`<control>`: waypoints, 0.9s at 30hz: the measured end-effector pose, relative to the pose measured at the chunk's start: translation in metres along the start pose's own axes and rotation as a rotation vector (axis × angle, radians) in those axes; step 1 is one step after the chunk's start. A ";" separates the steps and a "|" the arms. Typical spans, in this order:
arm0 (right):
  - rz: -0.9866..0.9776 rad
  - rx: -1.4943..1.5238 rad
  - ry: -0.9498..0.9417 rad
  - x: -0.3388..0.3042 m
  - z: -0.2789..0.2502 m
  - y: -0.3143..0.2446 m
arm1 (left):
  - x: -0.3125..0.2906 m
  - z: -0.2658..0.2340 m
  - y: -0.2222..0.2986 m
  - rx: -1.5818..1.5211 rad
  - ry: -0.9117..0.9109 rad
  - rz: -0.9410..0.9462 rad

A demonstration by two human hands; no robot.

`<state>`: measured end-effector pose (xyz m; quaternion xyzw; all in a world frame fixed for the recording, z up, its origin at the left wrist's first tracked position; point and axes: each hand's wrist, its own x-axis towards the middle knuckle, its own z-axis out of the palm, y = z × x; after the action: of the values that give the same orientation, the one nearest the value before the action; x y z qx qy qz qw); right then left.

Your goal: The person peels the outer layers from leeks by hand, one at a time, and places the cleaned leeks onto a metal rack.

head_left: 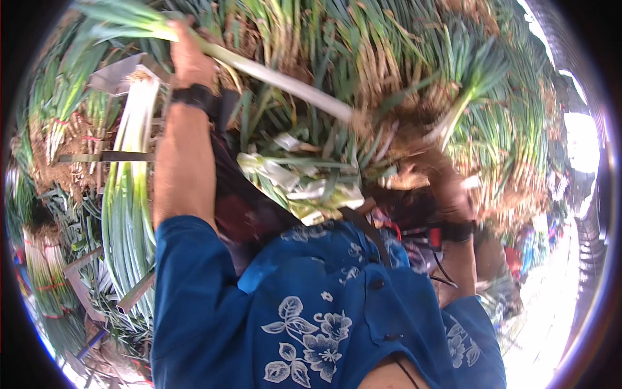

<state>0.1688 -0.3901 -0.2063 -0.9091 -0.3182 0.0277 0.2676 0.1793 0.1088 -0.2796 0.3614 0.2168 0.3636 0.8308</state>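
My left hand [189, 57] is closed around a long green onion [278, 81] near where its leaves begin. Its green top points to the upper left, and the bare white stalk slants down to the right. Close to the stalk's root end, my right hand [444, 185] is smeared by motion and its fingers are hard to make out. Another green onion [457, 115], with a spread green top, slants down toward that hand; whether the hand grips it cannot be told. Pale peelings and leaf scraps [304, 181] lie between my forearms, in front of my body.
Bunched green onions with soil on their roots [382, 55] cover the far side and right. At left, clean white-stemmed green onions [133, 149] rest in a metal frame [139, 292]. Tied bundles [48, 272] stand farther left. A dark strap [366, 233] crosses before my shirt.
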 end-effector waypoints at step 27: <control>0.387 1.363 -0.146 0.227 0.147 -0.129 | -0.077 0.059 -0.031 -0.159 -0.372 -0.524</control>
<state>0.2448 -0.1025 -0.2397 -0.5753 -0.0798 0.3286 0.7448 0.1805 0.0093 -0.2577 0.2873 0.1178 0.0810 0.9471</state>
